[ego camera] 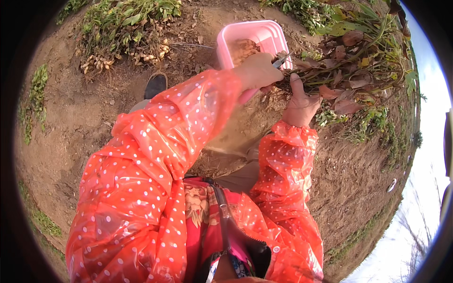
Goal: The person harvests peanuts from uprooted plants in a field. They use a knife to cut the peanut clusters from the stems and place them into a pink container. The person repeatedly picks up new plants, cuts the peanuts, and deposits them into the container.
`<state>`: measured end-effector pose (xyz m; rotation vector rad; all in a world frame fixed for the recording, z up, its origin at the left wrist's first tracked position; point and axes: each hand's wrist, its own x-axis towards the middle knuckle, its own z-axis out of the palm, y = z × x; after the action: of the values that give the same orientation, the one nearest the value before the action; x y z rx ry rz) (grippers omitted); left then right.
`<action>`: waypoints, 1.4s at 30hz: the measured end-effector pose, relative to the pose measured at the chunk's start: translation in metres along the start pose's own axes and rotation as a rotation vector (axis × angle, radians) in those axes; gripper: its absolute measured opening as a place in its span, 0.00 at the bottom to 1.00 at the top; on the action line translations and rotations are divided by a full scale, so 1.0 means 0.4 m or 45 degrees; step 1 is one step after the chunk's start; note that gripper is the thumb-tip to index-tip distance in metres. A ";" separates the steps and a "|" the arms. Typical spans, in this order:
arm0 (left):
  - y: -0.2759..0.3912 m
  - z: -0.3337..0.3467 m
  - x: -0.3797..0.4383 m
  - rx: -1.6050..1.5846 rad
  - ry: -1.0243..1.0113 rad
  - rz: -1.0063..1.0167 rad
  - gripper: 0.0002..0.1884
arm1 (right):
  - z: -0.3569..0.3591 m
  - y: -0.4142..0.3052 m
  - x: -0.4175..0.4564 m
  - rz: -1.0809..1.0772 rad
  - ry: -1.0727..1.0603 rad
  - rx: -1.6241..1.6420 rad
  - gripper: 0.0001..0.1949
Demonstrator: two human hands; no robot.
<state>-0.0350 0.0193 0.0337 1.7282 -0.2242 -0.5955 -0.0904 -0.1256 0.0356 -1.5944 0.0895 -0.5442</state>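
Observation:
My left hand (261, 71) reaches across the near side of a pink plastic tub (223, 53), its fingers closed round a cutting tool with a metal blade (283, 60). The fist hides most of the tool, so I cannot tell its exact kind. Unshelled peanuts (243, 49) lie inside the tub. Just right of it, my right hand (302, 104) grips a bundle of uprooted peanut plants (348, 70) near the root end. Their stems and green and browned leaves spread to the upper right. The two hands are close together at the roots.
Another heap of peanut plants (127, 24) lies on bare soil at the upper left, pods (101, 62) towards me. More plants (304, 14) lie beyond the tub. A dark shoe (155, 86) rests on the soil left of the tub. Red dotted plastic sleeves cover my arms.

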 end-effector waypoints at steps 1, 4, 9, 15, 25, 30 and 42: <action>0.002 -0.003 -0.003 -0.021 -0.007 0.015 0.14 | 0.005 -0.008 -0.002 0.006 -0.001 0.034 0.26; -0.023 -0.003 0.018 0.104 -0.015 -0.012 0.14 | 0.008 -0.024 -0.003 0.047 -0.049 0.044 0.27; -0.018 0.022 0.012 0.394 0.161 0.037 0.15 | -0.023 0.037 0.007 0.017 0.022 -0.056 0.30; -0.058 0.015 0.034 -0.350 -0.112 -0.111 0.11 | 0.006 0.001 -0.004 0.074 -0.014 0.128 0.28; -0.025 0.005 0.006 -0.423 -0.068 -0.068 0.09 | 0.032 -0.036 -0.015 0.112 -0.013 0.117 0.18; -0.040 0.016 0.024 -0.278 -0.011 0.005 0.10 | 0.011 0.001 -0.006 0.041 0.007 0.073 0.21; -0.065 -0.007 0.053 -0.136 0.023 -0.058 0.13 | 0.014 -0.019 -0.002 0.132 0.057 0.004 0.23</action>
<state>-0.0200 0.0185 0.0036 1.6386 -0.1380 -0.6139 -0.0910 -0.1191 0.0428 -1.5657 0.2038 -0.4988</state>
